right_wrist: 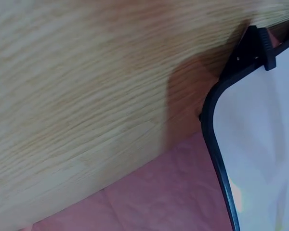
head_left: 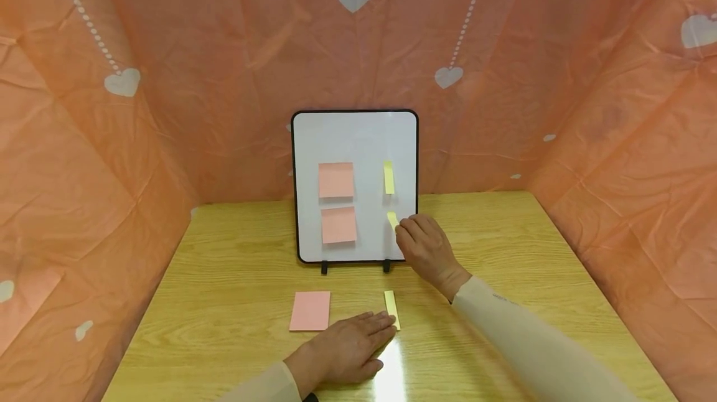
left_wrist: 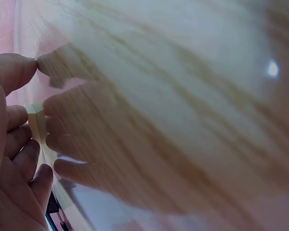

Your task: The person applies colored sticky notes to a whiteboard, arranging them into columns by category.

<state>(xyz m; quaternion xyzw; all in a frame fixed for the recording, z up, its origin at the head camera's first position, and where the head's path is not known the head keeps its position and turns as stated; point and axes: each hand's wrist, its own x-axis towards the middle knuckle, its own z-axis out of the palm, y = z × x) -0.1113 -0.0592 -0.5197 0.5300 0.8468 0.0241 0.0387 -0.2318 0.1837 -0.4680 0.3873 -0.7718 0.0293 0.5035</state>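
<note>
A small whiteboard (head_left: 370,140) with a black frame stands upright. On its left side are two pink sticky notes (head_left: 336,180), one above the other. A narrow yellow sticky note (head_left: 389,178) is at the upper right. Below it, my right hand (head_left: 428,249) pinches the lower yellow sticky note (head_left: 393,220), partly hidden by the fingers, at the board. My left hand (head_left: 354,347) rests palm down with extended fingers, fingertips touching the yellow sticky-note pad (head_left: 391,307). The left wrist view shows this hand's fingers (left_wrist: 24,159) beside the pad; the right wrist view shows no hand.
A pink sticky-note pad (head_left: 310,311) lies on the wooden table (head_left: 224,290), left of the yellow pad. Two black feet (head_left: 324,267) support the board. An orange cloth (head_left: 235,78) with white hearts encloses the table's back and sides.
</note>
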